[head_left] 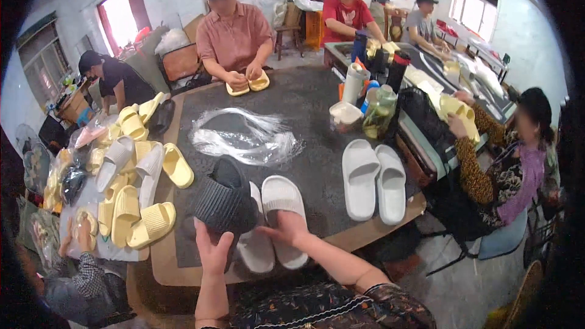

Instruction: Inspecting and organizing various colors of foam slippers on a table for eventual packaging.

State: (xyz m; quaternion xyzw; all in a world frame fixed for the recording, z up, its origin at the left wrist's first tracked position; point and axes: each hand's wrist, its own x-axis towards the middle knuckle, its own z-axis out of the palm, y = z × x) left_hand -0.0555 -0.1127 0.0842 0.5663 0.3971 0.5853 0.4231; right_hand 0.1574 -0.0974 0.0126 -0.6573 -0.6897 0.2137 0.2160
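Observation:
A black ribbed slipper is gripped by my left hand, its fingers and thumb around the slipper's lower end. It is raised over the near edge of the table, with more black slipper showing behind its strap. My right hand reaches across a light grey slipper, its thumb and fingers apart and the fingertips close to the black slipper. Whether they touch it I cannot tell. The second grey slipper lies beside it, partly hidden by the black one.
Yellow slippers and grey ones pile up at left. Clear plastic bags lie mid-table. A white slipper pair lies right, below a jar and bottles. Across the table a co-worker handles yellow slippers; another sits right.

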